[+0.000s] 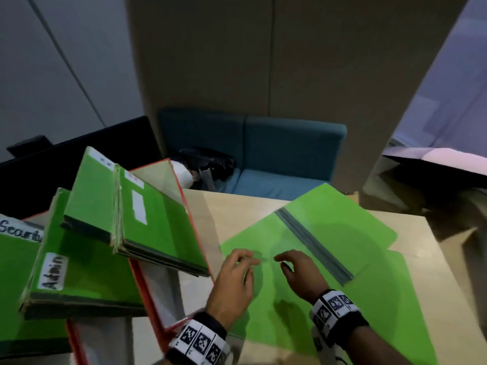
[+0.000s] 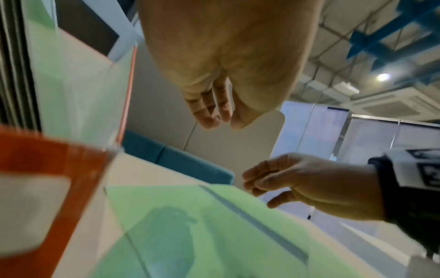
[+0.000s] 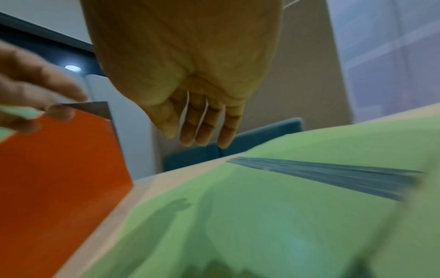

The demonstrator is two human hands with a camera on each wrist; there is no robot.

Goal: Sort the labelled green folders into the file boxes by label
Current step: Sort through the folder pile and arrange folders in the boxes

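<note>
A pile of green folders (image 1: 329,233) lies flat on the wooden table, the top one crossed by a grey spine strip (image 1: 313,246). My left hand (image 1: 242,263) and right hand (image 1: 288,262) hover side by side just above the top folder, fingers relaxed and holding nothing. The left wrist view shows the left hand (image 2: 214,114) empty above the folder (image 2: 190,235). In the right wrist view the right hand (image 3: 202,133) is equally empty. To the left stand clear file boxes with orange edges (image 1: 150,293). They hold green folders, one labelled Admin (image 1: 52,271), another Security (image 1: 21,230).
Behind the table is a teal sofa (image 1: 284,151) with a black bag (image 1: 210,162) on it. A black monitor (image 1: 79,154) stands at the back left. The table's right edge (image 1: 442,259) runs just past the folder pile.
</note>
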